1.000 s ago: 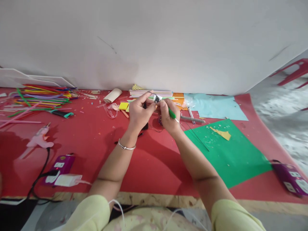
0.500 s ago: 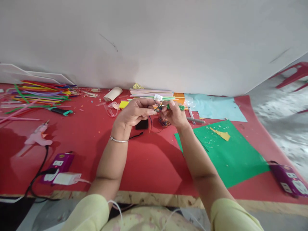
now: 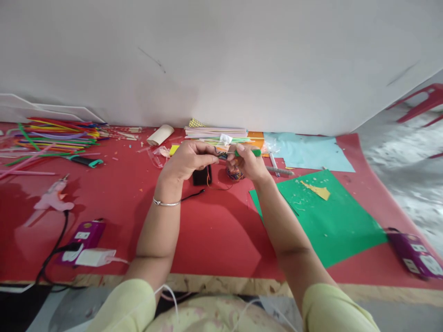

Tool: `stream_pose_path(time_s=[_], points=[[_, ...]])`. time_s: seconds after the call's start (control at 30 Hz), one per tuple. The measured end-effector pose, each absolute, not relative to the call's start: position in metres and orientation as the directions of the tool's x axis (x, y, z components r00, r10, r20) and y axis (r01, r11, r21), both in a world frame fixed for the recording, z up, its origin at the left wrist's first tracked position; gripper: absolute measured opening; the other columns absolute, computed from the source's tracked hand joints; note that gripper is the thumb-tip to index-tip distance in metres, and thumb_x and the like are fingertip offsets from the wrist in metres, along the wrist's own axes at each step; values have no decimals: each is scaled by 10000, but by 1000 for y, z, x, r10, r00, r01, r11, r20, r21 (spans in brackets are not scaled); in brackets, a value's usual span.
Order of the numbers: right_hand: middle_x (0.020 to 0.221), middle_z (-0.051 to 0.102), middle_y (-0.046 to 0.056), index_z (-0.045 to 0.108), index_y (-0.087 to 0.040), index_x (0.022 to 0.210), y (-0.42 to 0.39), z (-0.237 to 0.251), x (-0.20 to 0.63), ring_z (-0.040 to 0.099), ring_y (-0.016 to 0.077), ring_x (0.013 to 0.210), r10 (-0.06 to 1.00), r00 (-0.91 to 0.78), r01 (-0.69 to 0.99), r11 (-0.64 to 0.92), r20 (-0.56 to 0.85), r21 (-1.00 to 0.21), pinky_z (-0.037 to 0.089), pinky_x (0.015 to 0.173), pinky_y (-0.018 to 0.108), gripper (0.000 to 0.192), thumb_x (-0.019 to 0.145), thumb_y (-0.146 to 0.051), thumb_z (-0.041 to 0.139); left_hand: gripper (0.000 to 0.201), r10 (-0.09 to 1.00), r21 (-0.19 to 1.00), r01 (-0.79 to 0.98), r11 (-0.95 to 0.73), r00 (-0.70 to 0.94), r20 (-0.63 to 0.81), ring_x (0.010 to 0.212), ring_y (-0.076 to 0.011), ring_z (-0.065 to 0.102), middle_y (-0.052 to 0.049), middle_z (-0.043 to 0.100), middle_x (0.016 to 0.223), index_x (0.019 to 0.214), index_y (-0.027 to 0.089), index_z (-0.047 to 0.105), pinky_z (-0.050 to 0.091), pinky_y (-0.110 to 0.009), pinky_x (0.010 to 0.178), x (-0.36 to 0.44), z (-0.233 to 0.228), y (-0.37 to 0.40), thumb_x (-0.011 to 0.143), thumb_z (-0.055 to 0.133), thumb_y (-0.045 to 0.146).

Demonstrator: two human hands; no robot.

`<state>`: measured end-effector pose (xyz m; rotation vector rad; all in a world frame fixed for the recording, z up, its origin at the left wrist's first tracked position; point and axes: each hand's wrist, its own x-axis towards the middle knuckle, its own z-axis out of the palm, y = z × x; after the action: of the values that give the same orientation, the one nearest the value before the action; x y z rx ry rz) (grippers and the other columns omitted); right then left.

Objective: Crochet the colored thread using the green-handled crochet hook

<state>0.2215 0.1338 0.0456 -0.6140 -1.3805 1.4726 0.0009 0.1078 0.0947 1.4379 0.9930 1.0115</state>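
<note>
- A green tool [image 3: 252,152] is gripped in the closed right hand [image 3: 249,165]; its long axis lies roughly level, left to right, with the metal tip toward the left hand [image 3: 187,161].
- A small dark part [image 3: 221,156] is pinched in the closed left fingers, raised above the red counter [image 3: 214,230], touching or just beside the tip; which cannot be told.
- The part is small and blurred; thin wires [image 3: 208,177] hang from it toward a black box [image 3: 202,175] below.

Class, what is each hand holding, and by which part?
Right hand grips a green-handled tool by its handle; left hand pinches a small dark piece, too small to identify.
</note>
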Motion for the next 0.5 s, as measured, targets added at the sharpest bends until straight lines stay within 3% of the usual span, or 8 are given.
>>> stream_pose_path(time_s=[0.17,0.33,0.5], points=[[577,572,-42,688,-202,754,137,39,211,562,94,468,916,-347,-373,60,200,-926,448,439,217,638,882,-828,684,152,960,999,2,-32,278,30,501,-68,452,-25,675,651,830,161,839,297,-230,469,2,97,108,688,855,213],[565,517,-56,655,-215,736,136,37,203,510,85,457,925,-331,-423,30,185,-906,414,412,211,670,849,-875,678,243,954,999,-47,7,300,8,493,-60,422,-4,642,639,920,158,863,253,-227,460,2,98,108,683,851,210],[586,533,-54,658,-212,751,137,38,207,534,83,467,938,-299,-390,45,173,-920,417,429,218,660,863,-862,679,331,962,988,6,-157,227,152,598,-80,496,-17,704,755,1037,168,877,346,-224,531,5,96,109,716,852,245]])
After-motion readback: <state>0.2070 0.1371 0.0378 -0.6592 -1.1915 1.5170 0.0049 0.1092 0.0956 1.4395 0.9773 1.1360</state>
